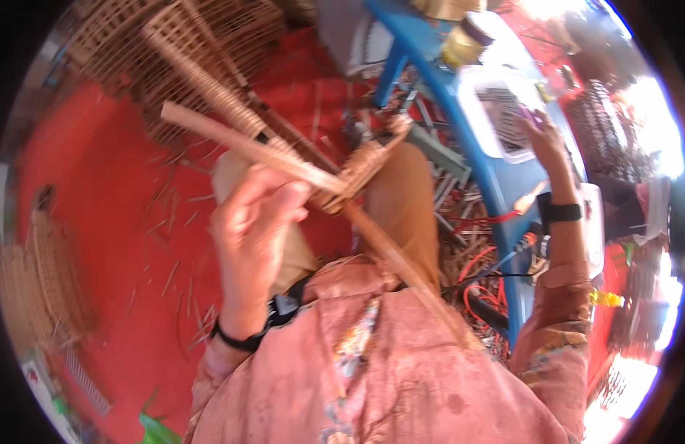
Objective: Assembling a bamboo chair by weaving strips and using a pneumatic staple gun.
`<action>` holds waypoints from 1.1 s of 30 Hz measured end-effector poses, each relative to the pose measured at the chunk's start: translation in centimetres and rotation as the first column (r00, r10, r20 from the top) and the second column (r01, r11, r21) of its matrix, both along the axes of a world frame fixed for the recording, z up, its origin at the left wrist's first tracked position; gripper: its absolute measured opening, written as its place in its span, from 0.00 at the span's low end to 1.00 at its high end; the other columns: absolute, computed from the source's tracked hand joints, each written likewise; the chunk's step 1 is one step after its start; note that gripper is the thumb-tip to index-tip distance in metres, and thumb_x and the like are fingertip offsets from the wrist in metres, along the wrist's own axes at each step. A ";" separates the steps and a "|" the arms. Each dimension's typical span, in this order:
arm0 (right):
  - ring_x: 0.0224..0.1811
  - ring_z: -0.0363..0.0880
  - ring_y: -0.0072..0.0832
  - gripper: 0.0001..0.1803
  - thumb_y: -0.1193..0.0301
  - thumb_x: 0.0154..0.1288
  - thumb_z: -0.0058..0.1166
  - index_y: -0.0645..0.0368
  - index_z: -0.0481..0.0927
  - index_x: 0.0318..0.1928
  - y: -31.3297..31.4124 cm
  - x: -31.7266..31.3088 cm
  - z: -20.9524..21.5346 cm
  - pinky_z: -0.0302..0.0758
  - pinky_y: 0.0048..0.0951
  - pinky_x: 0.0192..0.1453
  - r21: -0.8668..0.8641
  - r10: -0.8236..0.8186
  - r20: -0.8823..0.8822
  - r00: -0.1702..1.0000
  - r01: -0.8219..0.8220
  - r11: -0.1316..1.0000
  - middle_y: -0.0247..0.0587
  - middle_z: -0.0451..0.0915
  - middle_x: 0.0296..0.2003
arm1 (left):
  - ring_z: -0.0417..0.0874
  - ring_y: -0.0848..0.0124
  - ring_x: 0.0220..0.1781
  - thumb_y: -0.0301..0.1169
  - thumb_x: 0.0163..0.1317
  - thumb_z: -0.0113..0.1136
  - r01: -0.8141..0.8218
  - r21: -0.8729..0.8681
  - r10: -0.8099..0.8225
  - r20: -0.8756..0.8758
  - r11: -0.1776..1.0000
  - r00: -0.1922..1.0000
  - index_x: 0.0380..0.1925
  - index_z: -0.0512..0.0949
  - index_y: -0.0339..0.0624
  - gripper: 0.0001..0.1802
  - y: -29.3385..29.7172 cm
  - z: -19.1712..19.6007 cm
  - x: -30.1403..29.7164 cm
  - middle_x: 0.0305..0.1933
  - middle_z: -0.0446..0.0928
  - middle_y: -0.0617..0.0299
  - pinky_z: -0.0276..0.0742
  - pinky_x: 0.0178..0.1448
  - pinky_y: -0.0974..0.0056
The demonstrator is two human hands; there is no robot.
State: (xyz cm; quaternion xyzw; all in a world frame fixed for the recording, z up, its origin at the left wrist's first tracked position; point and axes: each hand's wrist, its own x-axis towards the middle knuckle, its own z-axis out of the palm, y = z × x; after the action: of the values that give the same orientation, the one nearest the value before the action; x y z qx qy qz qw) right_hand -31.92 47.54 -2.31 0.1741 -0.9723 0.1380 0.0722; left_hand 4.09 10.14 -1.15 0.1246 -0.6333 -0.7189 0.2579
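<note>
My left hand (254,214) is closed at the near side of a flat, light-brown wooden strip (239,142), its thumb and fingers bent together against it. The strip slants across a wicker piece with wrapped cane rods (209,85) that leans over my knees. Another flat strip (405,266) runs from this joint down over my lap. Out to the right, my right hand (541,137) reaches to the edge of a white plastic tub (474,133) holding many thin dark pieces, perhaps nails. Something purple shows at its blurred fingers.
The tub stands on a blue bench (472,89) with a yellowish jar (467,43). Pliers with red handles (498,219) and orange-red cable (476,296) lie nearby. Cane scraps litter the red floor (120,259). Woven panels (58,266) stand at the left.
</note>
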 end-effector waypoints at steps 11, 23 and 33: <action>0.66 0.70 0.48 0.43 0.40 0.62 0.56 0.61 0.71 0.66 -8.2 4.1 0.0 0.63 0.44 0.70 0.157 -0.038 -0.278 0.960 0.084 0.984 0.55 0.73 0.62 | 0.78 0.80 0.31 0.27 0.64 0.66 -0.005 -0.394 -0.045 -0.119 0.919 0.992 0.41 0.84 0.33 0.09 -1.2 0.8 -1.6 0.33 0.82 0.62 0.75 0.34 0.74; 0.48 0.79 0.44 0.17 0.71 0.52 0.69 0.62 0.82 0.42 -22.2 23.2 4.1 0.76 0.38 0.51 -0.595 0.723 -0.153 0.674 -0.647 0.478 0.48 0.81 0.46 | 0.77 0.78 0.29 0.25 0.61 0.68 -0.041 -0.712 -0.062 -0.117 0.701 0.991 0.35 0.84 0.35 0.05 -1.5 2.3 -3.6 0.31 0.81 0.64 0.73 0.34 0.72; 0.31 0.79 0.35 0.06 0.72 0.61 0.64 0.61 0.83 0.35 -24.2 24.2 3.4 0.74 0.31 0.39 -0.753 0.663 -0.044 0.747 -0.461 0.470 0.41 0.81 0.26 | 0.81 0.75 0.38 0.41 0.75 0.52 -0.130 -0.614 0.087 -0.099 0.778 0.991 0.51 0.80 0.36 0.20 -1.5 -0.3 -3.3 0.40 0.83 0.59 0.76 0.43 0.68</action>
State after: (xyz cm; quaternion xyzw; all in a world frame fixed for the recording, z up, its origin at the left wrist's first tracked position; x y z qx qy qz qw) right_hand -7.69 23.34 1.05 0.4238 -0.7214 0.5462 -0.0404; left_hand 0.80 8.68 -1.44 0.0461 -0.8170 -0.4591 0.3457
